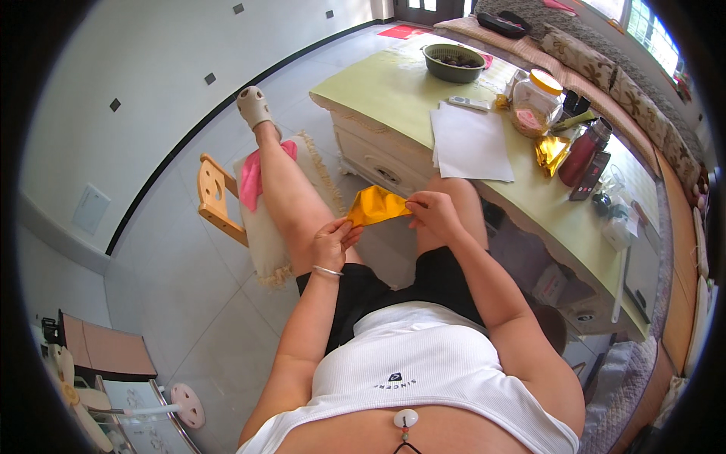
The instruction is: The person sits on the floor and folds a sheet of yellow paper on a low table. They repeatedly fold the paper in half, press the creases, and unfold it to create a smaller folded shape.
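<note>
Beside the pale-green table [382, 83], a gold sheet [376, 207] is held betw. L hand [331, 240] & R hand [437, 214], each pinched tight on an opp. end, apparently part-folded & unfinished, w/ more gold pieces [552, 154] left untouched on the tabletop

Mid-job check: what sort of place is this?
Probably a home living room: a sofa with patterned cushions stands near a window, and the table beside it holds a green basket.
</note>
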Demonstrator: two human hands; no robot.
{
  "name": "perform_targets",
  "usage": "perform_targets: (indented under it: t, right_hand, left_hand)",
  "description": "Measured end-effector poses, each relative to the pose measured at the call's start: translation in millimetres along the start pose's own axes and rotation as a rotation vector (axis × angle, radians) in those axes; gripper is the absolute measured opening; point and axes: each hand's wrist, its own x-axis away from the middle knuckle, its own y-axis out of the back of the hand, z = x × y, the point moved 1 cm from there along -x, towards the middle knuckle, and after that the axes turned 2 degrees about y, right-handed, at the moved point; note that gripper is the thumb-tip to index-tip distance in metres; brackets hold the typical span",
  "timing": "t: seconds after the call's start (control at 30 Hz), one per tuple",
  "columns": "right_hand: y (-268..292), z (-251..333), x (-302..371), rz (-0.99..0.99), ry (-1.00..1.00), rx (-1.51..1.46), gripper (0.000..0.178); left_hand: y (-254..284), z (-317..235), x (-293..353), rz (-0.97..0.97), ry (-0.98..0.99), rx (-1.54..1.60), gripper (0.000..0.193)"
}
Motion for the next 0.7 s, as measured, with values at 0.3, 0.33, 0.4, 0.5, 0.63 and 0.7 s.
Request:
perform_targets:
  t: [0.3,0.33,0.4,0.5,0.63,0.7]
  right_hand:
    - [0.8,-3.2,0.3,0.022,-0.008,-0.009,0.014]
    - [1.0,-2.9,0.7,0.027,-0.012,-0.032,0.014]
    - [1.7,-1.2,0.8,0.034,-0.02,-0.046,0.014]
    - [3.3,-4.4,-0.7,0.046,-0.025,-0.057,0.014]
    - [2.4,-6.7,-2.5,0.085,-0.035,-0.044,0.015]
    - [3.1,-5.6,-0.9,0.098,-0.026,-0.002,0.015]
  left_hand:
    - [1.3,3.3,0.5,-0.003,-0.031,-0.139,0.018]
    - [0.5,3.5,0.4,0.002,-0.021,-0.11,0.018]
    - [-4.4,0.2,2.2,0.01,-0.006,-0.054,0.019]
    - [-5.0,0.9,1.3,0.011,-0.022,0.018,0.013]
    - [4.0,6.1,-1.8,0.019,-0.1,-0.065,0.014]
    - [2.7,8.6,-1.8,0.007,-0.11,-0.102,0.016]
